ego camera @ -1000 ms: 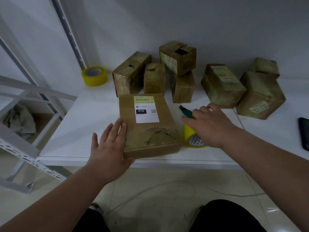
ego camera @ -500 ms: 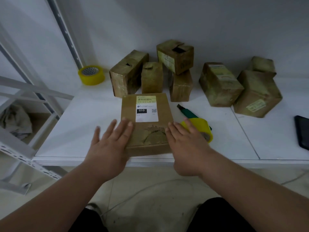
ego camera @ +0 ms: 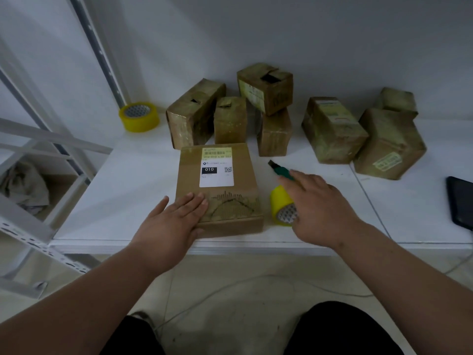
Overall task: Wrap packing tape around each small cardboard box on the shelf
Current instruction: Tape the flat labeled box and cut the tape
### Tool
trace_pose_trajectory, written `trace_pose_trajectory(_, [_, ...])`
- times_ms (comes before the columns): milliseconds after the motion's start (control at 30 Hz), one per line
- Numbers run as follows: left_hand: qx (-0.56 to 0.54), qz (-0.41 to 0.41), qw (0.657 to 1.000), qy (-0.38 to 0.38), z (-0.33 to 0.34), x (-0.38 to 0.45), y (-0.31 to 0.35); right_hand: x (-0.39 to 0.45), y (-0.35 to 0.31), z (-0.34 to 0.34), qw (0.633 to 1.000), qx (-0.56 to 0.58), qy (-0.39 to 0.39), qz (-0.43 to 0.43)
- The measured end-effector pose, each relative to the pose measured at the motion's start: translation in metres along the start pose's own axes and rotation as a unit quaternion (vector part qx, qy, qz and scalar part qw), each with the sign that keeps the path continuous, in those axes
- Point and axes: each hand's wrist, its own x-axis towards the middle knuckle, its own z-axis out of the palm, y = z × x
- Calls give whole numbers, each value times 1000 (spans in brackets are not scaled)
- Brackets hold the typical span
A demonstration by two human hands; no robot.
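1. Head view: a flat cardboard box (ego camera: 218,187) with a white label reading "010" lies at the front edge of the white shelf (ego camera: 133,185).
2. The left hand (ego camera: 171,221) lies flat on the box's near left corner, fingers straight and together, gripping nothing.
3. The right hand (ego camera: 320,203) hovers just right of the box, fingers spread and relaxed, over a yellow tape roll (ego camera: 280,204) standing on edge; whether the palm touches the roll cannot be told.
4. A green-handled cutter (ego camera: 280,170) lies beside the box, its near end hidden under the right hand's fingers.
5. Seven tape-wrapped boxes stand at the back: a cluster of four (ego camera: 230,119) behind the labelled box, one of them stacked on top, and three more (ego camera: 363,137) to the right.
6. A second yellow tape roll (ego camera: 139,116) lies flat at the back left, near the shelf upright.
7. A dark flat device (ego camera: 460,201) sits at the right edge of the shelf.
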Motion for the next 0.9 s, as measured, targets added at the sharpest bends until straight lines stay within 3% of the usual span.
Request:
trace_pose_trajectory(200, [12, 96, 995, 5, -2, -9, -22, 5, 15, -14, 983, 177, -35, 40])
trace_pose_trajectory(367, [56, 202, 976, 54, -14, -2, -23, -5, 10, -15, 927, 345, -139, 41])
trace_pose_trajectory(500, [76, 269, 955, 103, -14, 2, -28, -12, 5, -15, 894, 410, -177, 26])
trace_pose_trajectory(567, [93, 239, 958, 131, -16, 3, -31, -13, 2, -14, 879, 438, -186, 22])
trace_pose_trajectory(633, [118, 161, 970, 142, -18, 4, -30, -11, -5, -12, 861, 472, -189, 24])
trace_pose_trajectory(767, [67, -14, 995, 68, -21, 10, -13, -5, -23, -6, 834, 522, -176, 37])
trace_pose_trajectory(900, [-35, -133, 990, 26, -20, 19, -2, -3, -38, 1, 811, 560, -157, 65])
